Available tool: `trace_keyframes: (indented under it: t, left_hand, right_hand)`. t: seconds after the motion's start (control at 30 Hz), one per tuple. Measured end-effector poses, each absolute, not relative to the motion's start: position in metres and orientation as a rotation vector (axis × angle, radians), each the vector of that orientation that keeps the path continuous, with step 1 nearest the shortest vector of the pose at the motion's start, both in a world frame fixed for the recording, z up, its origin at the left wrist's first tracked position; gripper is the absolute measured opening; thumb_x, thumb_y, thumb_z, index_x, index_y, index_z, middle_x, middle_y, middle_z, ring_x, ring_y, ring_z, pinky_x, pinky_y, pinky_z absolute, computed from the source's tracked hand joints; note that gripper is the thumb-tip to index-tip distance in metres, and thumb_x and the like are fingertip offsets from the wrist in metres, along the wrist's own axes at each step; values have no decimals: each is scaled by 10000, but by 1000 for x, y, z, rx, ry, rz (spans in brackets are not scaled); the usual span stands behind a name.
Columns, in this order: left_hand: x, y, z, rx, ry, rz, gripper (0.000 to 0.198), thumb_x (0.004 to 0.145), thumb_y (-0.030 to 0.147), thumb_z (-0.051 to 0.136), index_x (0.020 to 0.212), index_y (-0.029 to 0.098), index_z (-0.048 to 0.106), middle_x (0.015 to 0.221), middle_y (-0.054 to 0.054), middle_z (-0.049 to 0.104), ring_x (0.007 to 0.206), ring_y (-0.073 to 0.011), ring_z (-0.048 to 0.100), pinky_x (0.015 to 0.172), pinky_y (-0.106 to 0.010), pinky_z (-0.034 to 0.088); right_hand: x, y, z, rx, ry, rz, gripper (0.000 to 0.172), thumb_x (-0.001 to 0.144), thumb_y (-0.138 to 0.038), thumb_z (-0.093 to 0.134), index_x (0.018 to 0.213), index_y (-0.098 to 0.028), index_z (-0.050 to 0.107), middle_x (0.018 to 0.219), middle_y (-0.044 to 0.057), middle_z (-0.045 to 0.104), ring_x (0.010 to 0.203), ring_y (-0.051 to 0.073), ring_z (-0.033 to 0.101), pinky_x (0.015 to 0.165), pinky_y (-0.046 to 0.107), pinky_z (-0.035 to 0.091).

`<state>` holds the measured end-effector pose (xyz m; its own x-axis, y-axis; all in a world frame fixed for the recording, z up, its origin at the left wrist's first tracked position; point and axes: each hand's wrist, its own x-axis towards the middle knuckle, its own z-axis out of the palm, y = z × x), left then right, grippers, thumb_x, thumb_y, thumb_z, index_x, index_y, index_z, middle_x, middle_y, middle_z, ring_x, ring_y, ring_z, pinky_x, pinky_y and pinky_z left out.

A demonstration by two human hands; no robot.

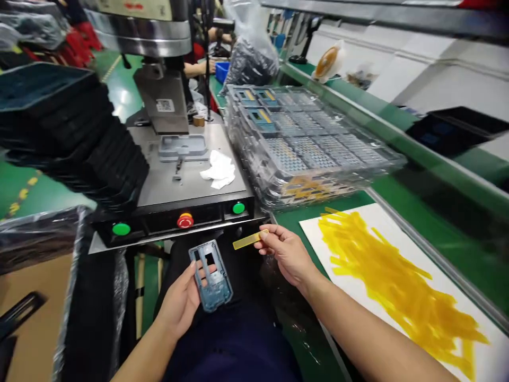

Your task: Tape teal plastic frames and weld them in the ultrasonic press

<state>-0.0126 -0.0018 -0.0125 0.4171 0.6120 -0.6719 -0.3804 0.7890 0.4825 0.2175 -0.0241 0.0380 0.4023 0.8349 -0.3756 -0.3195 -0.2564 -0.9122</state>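
My left hand grips a grey-blue plastic frame part with rectangular cut-outs, held over my lap. My right hand pinches a short yellow tape strip by one end, its free end pointing left, just above and right of the frame. The strip and the frame are apart. To the right, a white sheet on the green bench carries several more yellow strips.
A press machine with two green buttons, a red stop button, a grey fixture and a white cloth stands ahead. Stacked clear trays of parts sit to its right, black trays to its left. Another person's arm works far behind.
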Motion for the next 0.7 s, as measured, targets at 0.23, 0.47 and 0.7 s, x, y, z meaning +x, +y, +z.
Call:
trace_keyframes:
  t: [0.23,0.47,0.7]
  left_hand:
    - [-4,3,-13,154,896,785,317,864,427,533,990,149,617,939,-111,695,883,-235,660,816,-402,520]
    - [15,2,-15,106,748,920,271,832,401,587,933,155,641,947,-87,686,926,-215,632,850,-361,481]
    - [32,0,-16,284,808,1015,192,676,130,733,815,183,611,924,-15,657,849,-158,608,787,-326,463]
  right_hand:
    - [169,-24,5,-1386,-503,1251,371,588,-374,818,831,-151,648,713,9,659,649,144,654,655,285,552]
    - [151,-37,-12,-1470,-534,1228,327,628,-401,791,808,-155,672,672,30,681,637,161,647,596,270,532]
    - [152,-39,-12,-1557,-581,1277,362,612,-440,784,800,-146,685,666,37,677,608,169,648,498,233,482]
